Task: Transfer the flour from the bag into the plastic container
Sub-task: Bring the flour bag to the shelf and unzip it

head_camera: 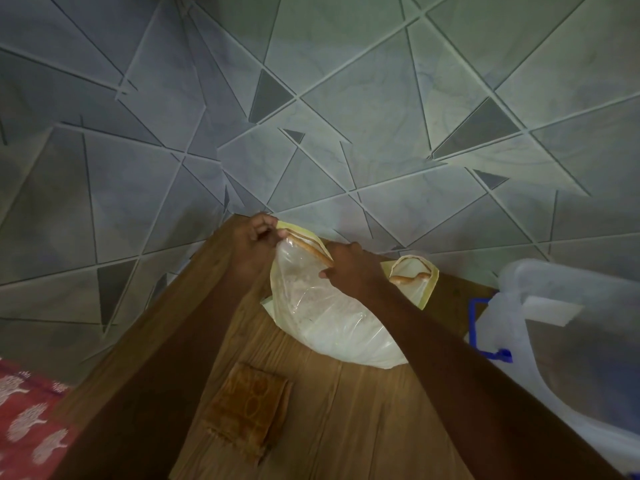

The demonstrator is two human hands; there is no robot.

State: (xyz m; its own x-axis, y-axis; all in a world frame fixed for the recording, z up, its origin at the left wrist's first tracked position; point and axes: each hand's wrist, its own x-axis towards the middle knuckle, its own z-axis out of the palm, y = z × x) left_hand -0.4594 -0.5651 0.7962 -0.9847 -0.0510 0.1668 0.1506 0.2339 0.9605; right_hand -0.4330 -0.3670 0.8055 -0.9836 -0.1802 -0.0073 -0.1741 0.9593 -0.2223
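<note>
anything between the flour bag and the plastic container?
Head view: only bare wooden table between the bag and the container. The right forearm crosses above that gap; the bag's loose handle flops toward the container.

desk [346, 427]: wooden planks, brown
folded cloth [247, 398]: brown, patterned, lying flat on the desk near its front
floor [346, 98]: grey tiles with angular line pattern
fabric [27, 420]: red with white tree motifs, lower left
</note>
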